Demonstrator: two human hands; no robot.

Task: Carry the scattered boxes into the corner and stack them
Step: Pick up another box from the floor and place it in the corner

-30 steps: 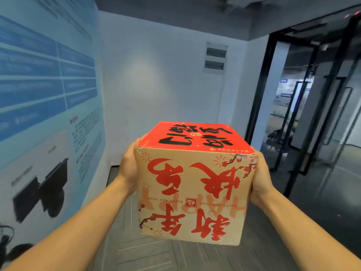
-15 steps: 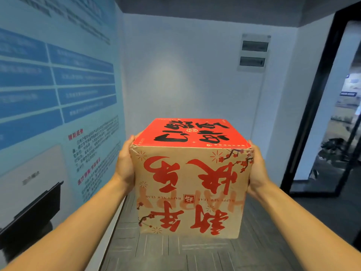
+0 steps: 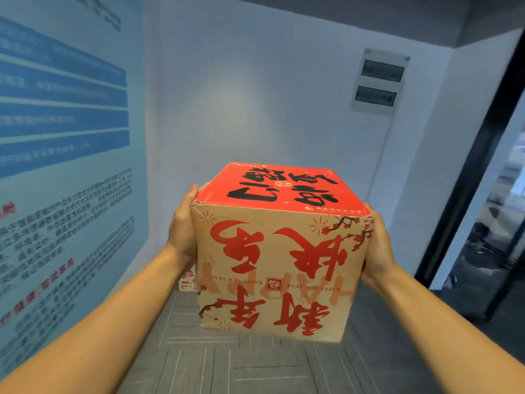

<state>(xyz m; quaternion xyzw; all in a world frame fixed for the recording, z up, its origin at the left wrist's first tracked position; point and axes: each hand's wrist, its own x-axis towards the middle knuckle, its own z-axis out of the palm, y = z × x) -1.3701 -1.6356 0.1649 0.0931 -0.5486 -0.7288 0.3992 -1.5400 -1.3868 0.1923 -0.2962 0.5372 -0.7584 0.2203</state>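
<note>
One New Year carton clamped between left hand and right hand; second carton apparently waits far-left in corner; stacking pending.

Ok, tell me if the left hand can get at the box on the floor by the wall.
Probably not yet: the left hand grips the carried box together with the right hand, and the floor box lies beyond, mostly hidden behind it.
</note>
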